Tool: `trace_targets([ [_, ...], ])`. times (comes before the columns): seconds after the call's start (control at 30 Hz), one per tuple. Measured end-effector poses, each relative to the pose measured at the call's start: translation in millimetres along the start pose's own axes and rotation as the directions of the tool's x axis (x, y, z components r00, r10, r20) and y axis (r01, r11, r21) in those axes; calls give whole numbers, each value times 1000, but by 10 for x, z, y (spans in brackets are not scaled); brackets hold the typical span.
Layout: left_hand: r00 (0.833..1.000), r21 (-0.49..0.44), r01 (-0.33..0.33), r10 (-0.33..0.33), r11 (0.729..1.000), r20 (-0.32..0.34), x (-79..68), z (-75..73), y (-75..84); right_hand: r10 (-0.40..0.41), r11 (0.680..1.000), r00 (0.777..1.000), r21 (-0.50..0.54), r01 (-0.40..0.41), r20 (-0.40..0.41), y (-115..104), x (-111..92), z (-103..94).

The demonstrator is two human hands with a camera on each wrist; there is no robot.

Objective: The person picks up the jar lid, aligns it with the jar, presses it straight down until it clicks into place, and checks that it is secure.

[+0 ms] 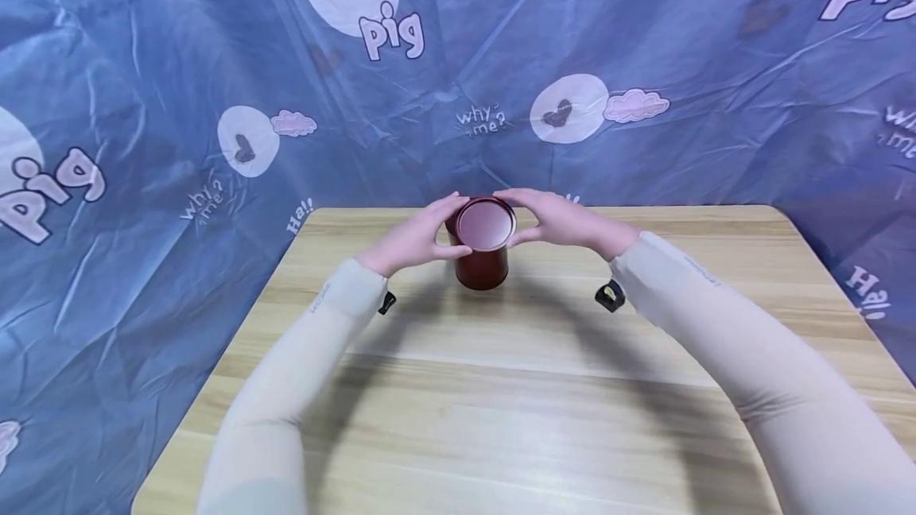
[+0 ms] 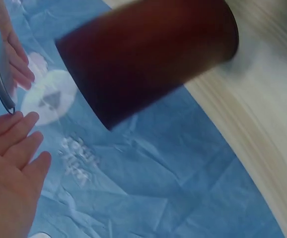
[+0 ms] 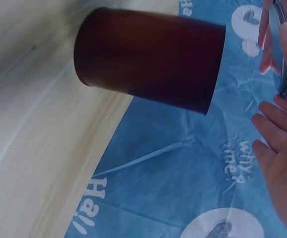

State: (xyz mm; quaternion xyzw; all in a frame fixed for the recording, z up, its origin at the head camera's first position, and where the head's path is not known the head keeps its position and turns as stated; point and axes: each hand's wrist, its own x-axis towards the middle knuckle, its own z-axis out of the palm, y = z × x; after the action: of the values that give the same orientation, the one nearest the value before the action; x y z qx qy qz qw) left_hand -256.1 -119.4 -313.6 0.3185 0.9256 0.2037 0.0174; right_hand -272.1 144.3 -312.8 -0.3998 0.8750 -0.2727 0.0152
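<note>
A dark red cylindrical canister stands upright on the far part of the table. Above it, both hands hold a round lid by its edge, one from each side. The left hand has its thumb at the near edge and its fingers at the far edge; the right hand grips the opposite side the same way. In the left wrist view a gap shows between the lid and the canister. From the right wrist, the lid likewise appears apart from the canister.
The light wood table ends just behind the canister. Beyond it hangs a blue printed cloth, which also runs down both sides. A small black device shows below the right wrist, another black piece by the left.
</note>
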Motion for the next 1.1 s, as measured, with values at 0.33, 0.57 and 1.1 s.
trace_targets([
  [0.33,996,-25,80,-79,996,37,166,-41,-205,46,999,998,19,-47,44,161,270,-25],
  [0.57,990,-22,118,-116,993,76,259,-19,-318,89,996,992,6,-90,85,202,394,3],
  [1.1,982,13,118,-118,993,144,390,11,-399,163,986,972,-1,-165,171,288,525,66],
])
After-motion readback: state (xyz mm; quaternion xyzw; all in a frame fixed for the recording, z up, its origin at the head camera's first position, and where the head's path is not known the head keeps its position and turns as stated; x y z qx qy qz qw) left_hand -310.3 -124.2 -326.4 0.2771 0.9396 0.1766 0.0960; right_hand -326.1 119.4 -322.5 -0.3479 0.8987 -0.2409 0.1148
